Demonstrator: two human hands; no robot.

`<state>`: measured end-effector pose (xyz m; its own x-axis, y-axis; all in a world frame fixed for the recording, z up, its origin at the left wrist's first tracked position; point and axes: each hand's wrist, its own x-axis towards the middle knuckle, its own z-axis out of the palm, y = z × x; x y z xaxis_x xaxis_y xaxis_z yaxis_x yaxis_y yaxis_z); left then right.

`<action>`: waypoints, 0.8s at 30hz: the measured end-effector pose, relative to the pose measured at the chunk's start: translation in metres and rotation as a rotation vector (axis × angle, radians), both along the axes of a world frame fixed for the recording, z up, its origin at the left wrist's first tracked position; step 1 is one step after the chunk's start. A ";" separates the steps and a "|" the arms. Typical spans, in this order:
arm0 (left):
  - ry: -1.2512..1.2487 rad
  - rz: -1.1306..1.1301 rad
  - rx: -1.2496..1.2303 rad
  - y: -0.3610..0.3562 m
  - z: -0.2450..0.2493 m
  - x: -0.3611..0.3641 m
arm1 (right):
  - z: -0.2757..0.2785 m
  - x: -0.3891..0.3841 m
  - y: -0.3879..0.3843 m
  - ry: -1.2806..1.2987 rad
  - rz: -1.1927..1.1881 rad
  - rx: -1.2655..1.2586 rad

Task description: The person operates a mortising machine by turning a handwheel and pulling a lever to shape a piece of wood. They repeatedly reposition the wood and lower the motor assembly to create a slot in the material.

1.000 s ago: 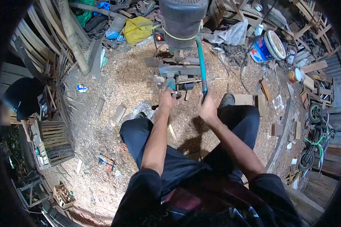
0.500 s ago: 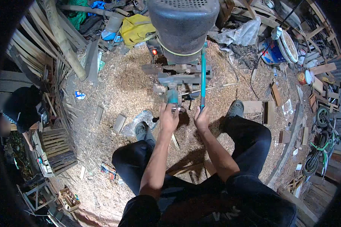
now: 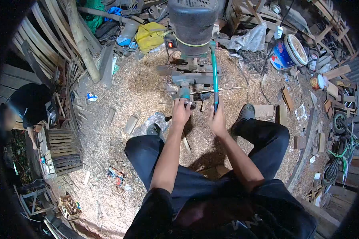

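The wearer's head view sits farther back from the dark motor housing (image 3: 193, 30) than it did 0.5 s ago, prob. a small shift in posture, while the hold on the machine looks much the same. The 2 hands are apart, each at its own part of the rig. The R hand (image 3: 217, 122) is wrapped around the dark lower end of the teal lever (image 3: 215, 71), which runs up along the R side of the housing. The L hand (image 3: 180, 114) has its fingers over the near end of the teal cylindrical part (image 3: 184, 93), just below the timber pieces (image 3: 201, 78); can't tell how tightly it grips. The machine itself stands ahead of the wearer, between & beyond the feet, on the shavings-strewn ground (image 3: 141, 85). Its lit red switch (image 3: 170, 45) suggests power is on, though motion of the spindle can't be confirmed. Since both holds persist, control of the lever & the teal part appears uninterrupted; any change in lever angle is too slight to separate from camera motion. Yellow cloth (image 3: 149, 36) lies beyond, L of the housing, w/ a blue-&-white bucket (image 3: 282, 55) off to the R. Far L, a 2nd person (image 3: 31, 102) bends near a slatted crate (image 3: 63, 145), well apart from the wearer's hands.
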<state>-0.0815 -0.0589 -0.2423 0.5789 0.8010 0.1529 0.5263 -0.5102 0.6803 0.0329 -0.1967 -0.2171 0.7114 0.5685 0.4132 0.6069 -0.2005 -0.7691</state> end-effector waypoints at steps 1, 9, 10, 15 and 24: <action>0.003 0.006 0.017 -0.001 -0.003 -0.001 | 0.031 -0.002 -0.008 -0.011 0.031 -0.040; -0.034 -0.115 0.086 0.001 -0.039 -0.018 | 0.287 0.047 0.019 0.117 0.225 0.315; 0.003 -0.092 0.123 -0.001 -0.036 -0.021 | 0.302 0.066 0.037 -0.025 0.287 0.417; 0.124 -0.009 -0.073 -0.006 -0.008 -0.046 | 0.322 0.141 0.097 -0.312 0.247 0.409; 0.367 0.026 -0.318 0.004 -0.059 -0.077 | 0.047 0.106 0.063 0.167 0.380 -0.516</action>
